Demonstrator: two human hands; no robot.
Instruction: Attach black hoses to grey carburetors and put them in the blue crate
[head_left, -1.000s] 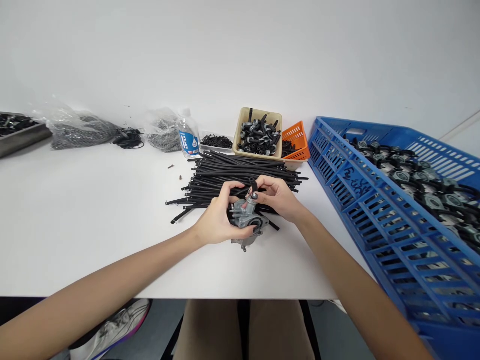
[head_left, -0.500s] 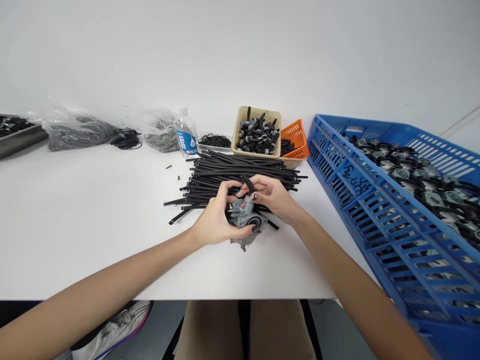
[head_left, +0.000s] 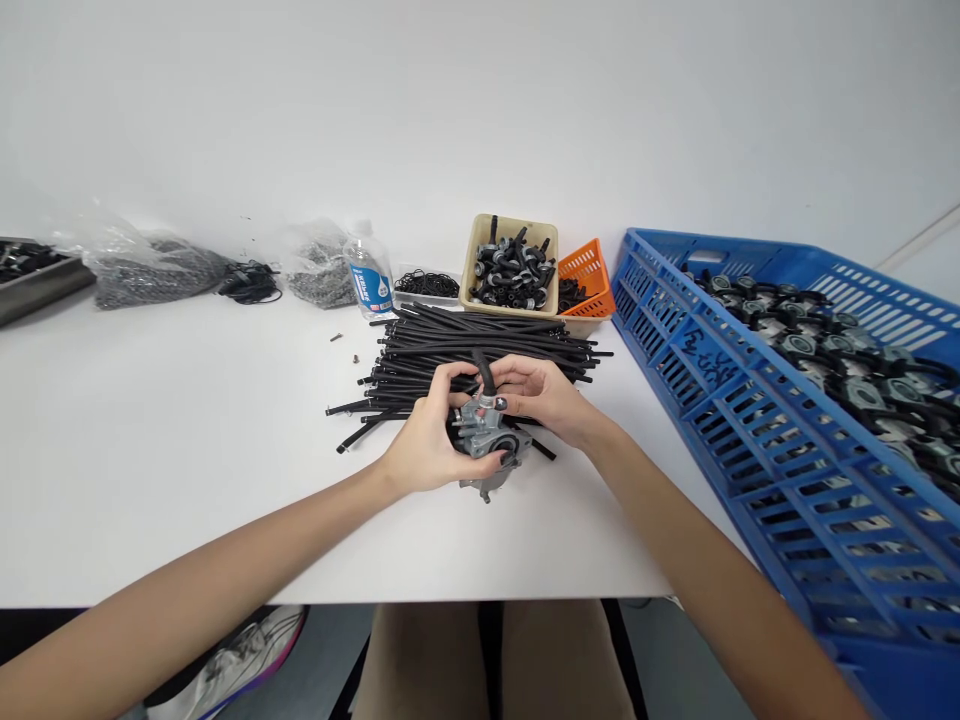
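Note:
A grey metal carburetor [head_left: 491, 440] is held just above the near edge of a pile of black tubes. My left hand [head_left: 431, 440] is wrapped around its left side, thumb across the front by the round bore and fingers behind. On top of the carburetor stands a cap with a curved black rubber elbow [head_left: 484, 372], leaning slightly left. My right hand [head_left: 544, 398] pinches at the base of that elbow, thumb in front on the cap's collar, other fingers curled behind. The far side of the carburetor is hidden by my hands.
Behind the black tubes [head_left: 420, 345] stand a beige bin [head_left: 470, 262] of elbow caps, an orange basket [head_left: 598, 275], a tray of black rings [head_left: 427, 284] and a plastic bottle [head_left: 369, 285]. A blue crate [head_left: 720, 400] full of carburetors borders the right. Plastic bags [head_left: 154, 275] lie back left.
The black elbow has turned and now stands more upright, leaning left. My right fingers have slipped off its tube down to its base. My left hand keeps its grip.

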